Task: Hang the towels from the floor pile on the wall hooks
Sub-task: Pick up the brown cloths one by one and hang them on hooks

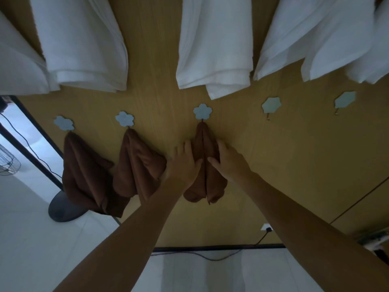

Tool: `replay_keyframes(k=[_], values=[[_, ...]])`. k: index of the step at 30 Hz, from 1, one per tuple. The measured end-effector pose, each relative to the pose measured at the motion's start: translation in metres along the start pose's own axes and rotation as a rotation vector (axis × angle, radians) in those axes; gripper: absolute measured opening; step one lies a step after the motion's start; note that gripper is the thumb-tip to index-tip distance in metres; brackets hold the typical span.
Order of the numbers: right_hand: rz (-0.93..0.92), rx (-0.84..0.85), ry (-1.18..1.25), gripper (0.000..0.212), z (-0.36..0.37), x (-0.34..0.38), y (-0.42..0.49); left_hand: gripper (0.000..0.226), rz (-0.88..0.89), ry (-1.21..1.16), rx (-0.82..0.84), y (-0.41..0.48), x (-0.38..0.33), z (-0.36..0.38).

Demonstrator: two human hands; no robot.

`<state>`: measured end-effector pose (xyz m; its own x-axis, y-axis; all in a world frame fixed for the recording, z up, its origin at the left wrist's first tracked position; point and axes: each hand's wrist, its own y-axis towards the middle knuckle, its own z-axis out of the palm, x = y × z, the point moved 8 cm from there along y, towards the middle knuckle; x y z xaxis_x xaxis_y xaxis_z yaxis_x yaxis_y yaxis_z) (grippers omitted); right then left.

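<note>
Left hand (183,163) and right hand (229,163) press flat, fingers straight and slightly apart, flanking the 3rd brown terry towel (203,142), hung from the pale flower-shaped wall hook (202,111) just above the fingertips, where downward smoothing could drag it off.

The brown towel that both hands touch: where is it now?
Head view, centre: the brown towel hangs from the middle flower hook, between the left hand and right hand; other brown towels hang left of it, bare hooks right.
</note>
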<state>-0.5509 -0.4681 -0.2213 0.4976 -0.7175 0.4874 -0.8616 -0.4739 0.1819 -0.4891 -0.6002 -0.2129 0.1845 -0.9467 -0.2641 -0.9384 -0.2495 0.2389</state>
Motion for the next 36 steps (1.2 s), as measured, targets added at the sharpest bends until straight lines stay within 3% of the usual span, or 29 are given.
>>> replay_keyframes(k=[10,16,21,27,36], values=[[-0.076,-0.118,-0.211,0.086,-0.001,0.012,-0.017,0.079,-0.023,0.253,-0.115,-0.038,-0.002,-0.022],[-0.095,-0.156,-0.332,0.085,-0.003,0.032,-0.043,0.077,-0.077,0.345,-0.050,-0.079,0.020,-0.029],[-0.148,-0.152,-0.250,0.083,0.010,0.072,-0.078,0.073,-0.157,0.403,0.014,-0.126,0.051,-0.054],[-0.262,-0.037,-0.315,0.081,0.054,0.158,-0.140,0.071,-0.174,0.352,-0.090,-0.223,0.106,-0.097],[-0.618,0.178,-0.341,0.080,0.167,0.366,-0.295,0.076,-0.550,0.407,0.037,-0.458,0.246,-0.157]])
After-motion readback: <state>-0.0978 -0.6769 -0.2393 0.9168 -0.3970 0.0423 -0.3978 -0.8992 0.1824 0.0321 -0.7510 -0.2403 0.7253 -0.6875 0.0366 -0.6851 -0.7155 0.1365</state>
